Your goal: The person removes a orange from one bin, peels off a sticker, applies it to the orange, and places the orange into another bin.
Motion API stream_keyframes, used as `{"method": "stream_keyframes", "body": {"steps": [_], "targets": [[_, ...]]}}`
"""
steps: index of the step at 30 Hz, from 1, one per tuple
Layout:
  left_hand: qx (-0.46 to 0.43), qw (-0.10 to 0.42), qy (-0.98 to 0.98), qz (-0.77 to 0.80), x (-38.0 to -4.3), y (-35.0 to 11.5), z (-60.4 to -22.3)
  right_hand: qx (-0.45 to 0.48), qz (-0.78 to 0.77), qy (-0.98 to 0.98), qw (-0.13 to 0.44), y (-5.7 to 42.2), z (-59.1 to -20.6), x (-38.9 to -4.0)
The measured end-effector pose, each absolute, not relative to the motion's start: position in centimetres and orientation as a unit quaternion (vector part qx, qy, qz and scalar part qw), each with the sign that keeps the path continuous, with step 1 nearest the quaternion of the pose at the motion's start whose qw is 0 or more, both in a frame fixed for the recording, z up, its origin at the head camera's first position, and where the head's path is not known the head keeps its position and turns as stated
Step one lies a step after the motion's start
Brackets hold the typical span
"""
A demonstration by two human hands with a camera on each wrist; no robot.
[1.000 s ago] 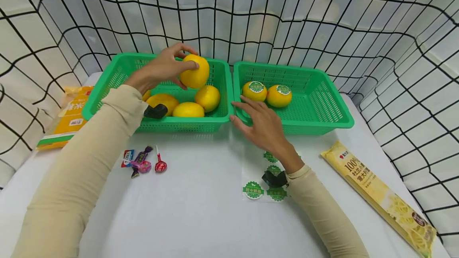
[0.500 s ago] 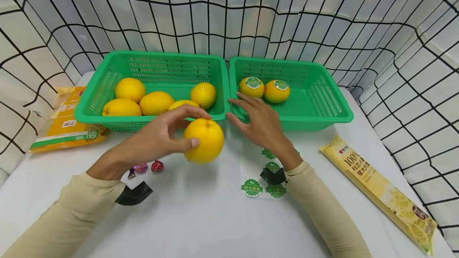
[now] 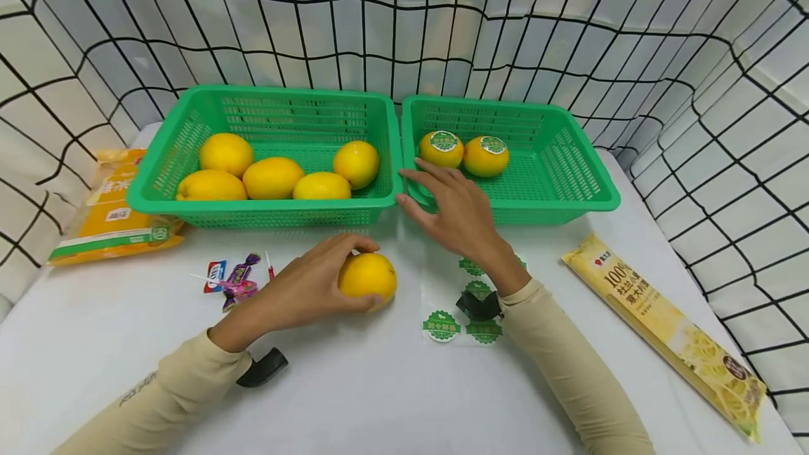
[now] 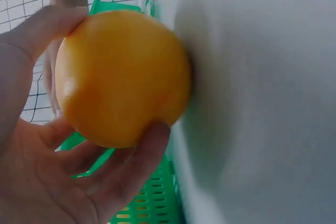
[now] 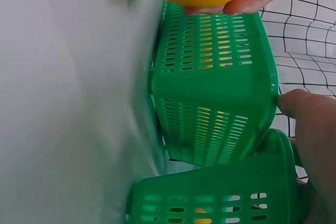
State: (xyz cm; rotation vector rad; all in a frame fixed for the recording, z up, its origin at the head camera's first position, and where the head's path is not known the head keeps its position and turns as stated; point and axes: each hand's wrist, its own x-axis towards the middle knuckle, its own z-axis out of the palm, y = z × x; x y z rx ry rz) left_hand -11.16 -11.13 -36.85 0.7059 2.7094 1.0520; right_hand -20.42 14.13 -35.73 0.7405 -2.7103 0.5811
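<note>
My left hand (image 3: 312,285) grips an orange (image 3: 368,279) low over the white table, in front of the left green basket (image 3: 303,219). Thumb and fingers lie around the fruit's sides in the left wrist view, and no sticker shows on its visible skin. At the adjoining basket rims rests my right hand (image 3: 456,215), fingers extended over the right green basket (image 3: 543,215) and thumb by the left one's rim. Two stickered oranges (image 3: 485,156) sit in the right basket. Several yellow fruits (image 3: 273,177) lie in the left basket.
A sheet of round green stickers (image 3: 441,326) lies partly under my right forearm. Wrapped candies (image 3: 239,279) lie left of my left hand. An orange food bag (image 3: 120,213) and a long pasta packet (image 3: 663,335) flank the baskets. Black wire mesh (image 3: 395,27) stands behind.
My left hand has lifted the orange out of the left basket, brought it toward me and lowered it near the tabletop. The right hand has stayed at the basket rims.
</note>
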Motion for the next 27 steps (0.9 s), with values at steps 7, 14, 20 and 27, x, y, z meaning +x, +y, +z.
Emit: {"method": "stream_keyframes", "body": {"steps": [7, 14, 20, 27], "targets": [[0.252, 0.077, 0.878, 0.399, -11.2, -11.2, -37.6, 0.296, 0.243, -0.916, 0.123, 14.9, -34.0, -19.7], [0.263, 0.093, 0.855, 0.438, -11.4, -11.3, -38.1, 0.362, 0.269, -0.891, 0.054, 17.2, -29.9, -16.6], [0.270, 0.097, 0.844, 0.453, -11.7, -11.3, -38.2, 0.331, 0.144, -0.902, -0.239, 17.4, -30.6, -15.4], [0.263, 0.097, 0.843, 0.460, -11.6, -11.6, -38.2, 0.306, 0.086, -0.885, -0.342, 15.6, -33.7, -15.7]]}}
